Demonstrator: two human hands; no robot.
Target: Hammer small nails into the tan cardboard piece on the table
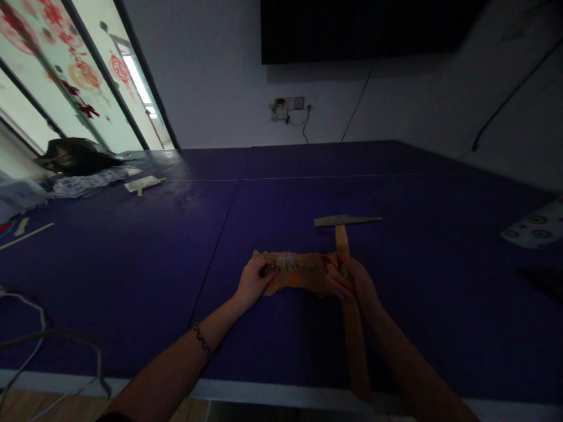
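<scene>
A brown, rough-textured slab (299,271) with wavy edges lies on the purple tabletop in front of me. A row of dark marks runs across it, and a pale shiny patch shows near its upper edge. On its left end rests my left hand (257,276), thumb and fingertips pinched together by the marks; whatever is between them is too small to make out. My right hand (352,284) is wrapped around the wooden handle of a hammer (342,234), beside the slab's right end. The narrow hammer head points away from me, above the table. Something red shows near the right fingers.
The purple table (153,275) reaches to the wall. At the far left are a dark bag (79,155), a white packet (143,183) and yellowish strips. Cables (57,335) lie at the near left. A white object with round holes (539,225) stands at the right edge.
</scene>
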